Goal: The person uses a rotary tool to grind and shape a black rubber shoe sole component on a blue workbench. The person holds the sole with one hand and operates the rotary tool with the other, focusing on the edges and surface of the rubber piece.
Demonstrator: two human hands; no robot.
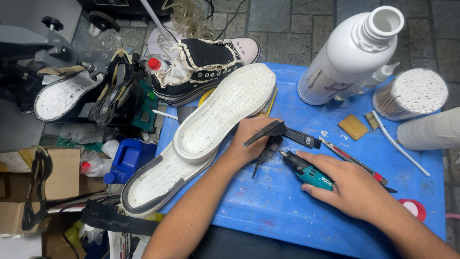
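Right hand [357,189] wraps closed around a teal rotary tool [306,171], its tip toward the left hand [251,139]. The left hand pinches a dark curved strip [264,133] over black pliers [265,154] on the blue table [287,211]. Beside it lie two white shoe soles [220,112]; beyond, a black canvas sneaker [203,67], a white bottle [350,55] and a tub of cotton swabs [414,93].

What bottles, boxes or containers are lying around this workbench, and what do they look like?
Big white plastic bottle: far side of the blue table, tilted, open neck.
Clear round tub of cotton swabs: far right corner.
Blue jug: left of the table, below it.
Brown cardboard boxes: far left.
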